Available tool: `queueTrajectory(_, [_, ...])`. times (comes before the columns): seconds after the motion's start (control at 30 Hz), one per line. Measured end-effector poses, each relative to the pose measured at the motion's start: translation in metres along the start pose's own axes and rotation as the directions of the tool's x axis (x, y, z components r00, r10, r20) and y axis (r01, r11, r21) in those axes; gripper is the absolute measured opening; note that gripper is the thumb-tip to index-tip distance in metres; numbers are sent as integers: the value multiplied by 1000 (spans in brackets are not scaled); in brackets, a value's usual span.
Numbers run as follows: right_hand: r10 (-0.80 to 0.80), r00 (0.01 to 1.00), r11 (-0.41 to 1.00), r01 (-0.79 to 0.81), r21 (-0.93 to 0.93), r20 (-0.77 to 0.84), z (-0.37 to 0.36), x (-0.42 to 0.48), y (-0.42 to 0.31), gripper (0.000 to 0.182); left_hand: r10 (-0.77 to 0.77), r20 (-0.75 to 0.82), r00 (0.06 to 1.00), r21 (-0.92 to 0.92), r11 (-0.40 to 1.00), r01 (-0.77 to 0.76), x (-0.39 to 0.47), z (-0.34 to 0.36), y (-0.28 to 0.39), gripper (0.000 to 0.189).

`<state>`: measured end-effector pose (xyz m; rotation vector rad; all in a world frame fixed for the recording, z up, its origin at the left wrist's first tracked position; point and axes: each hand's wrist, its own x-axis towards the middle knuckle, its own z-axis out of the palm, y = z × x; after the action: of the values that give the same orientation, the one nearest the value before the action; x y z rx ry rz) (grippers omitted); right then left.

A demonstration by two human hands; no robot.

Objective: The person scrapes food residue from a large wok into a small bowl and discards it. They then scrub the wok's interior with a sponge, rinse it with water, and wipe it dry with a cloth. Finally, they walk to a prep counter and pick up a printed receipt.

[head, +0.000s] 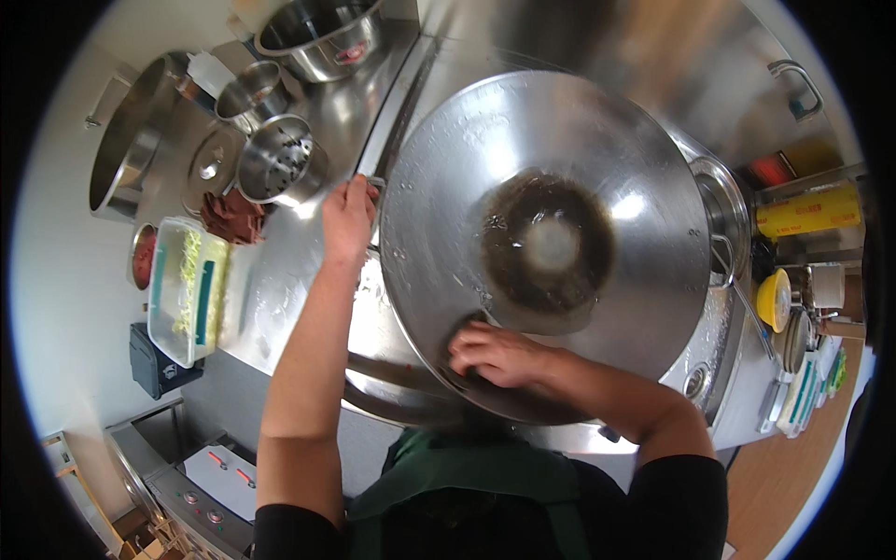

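Note:
A very large steel wok (434,245) lies before me over the steel counter and sink, with a brownish, wet pool (553,245) at its bottom. My left hand (348,217) is closed on the loop handle at the wok's left rim. My right hand (493,353) is inside the wok near its lower left rim, fingers curled against the metal. A dark patch or pad shows at its fingertips; whether it is a scouring pad cannot be made out. The wok's other loop handle (728,260) sits free at its right rim.
To the left stand steel pots (318,42), a perforated steel strainer pot (276,164), a brown cloth (234,217) and a clear plastic box (162,294) of shredded greens. On the right are a steel basin (731,192), a yellow bowl (773,301) and a yellow wrap box (808,210).

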<state>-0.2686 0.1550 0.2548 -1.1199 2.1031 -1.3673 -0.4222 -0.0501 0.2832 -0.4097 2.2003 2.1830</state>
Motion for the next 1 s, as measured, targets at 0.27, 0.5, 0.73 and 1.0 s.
queueTrajectory(0.27, [303,919,945,-324,-44,-252,-61,12,48,28,26,-3,1000,78,997,-26,-3,-6,2,30])
queueTrajectory(0.5, [436,771,888,-454,80,-465,45,51,-38,37,21,-107,994,127,992,-8,3,0,-5,30])
queueTrajectory(0.73, [494,831,695,-555,-457,-256,-14,-146,-63,38,49,-6,999,2,999,-49,8,-6,-14,30])
queueTrajectory(1.0, [689,715,279,-409,-869,-116,-227,-171,39,38,3,7,1000,29,1000,-4,1,-8,-9,31])
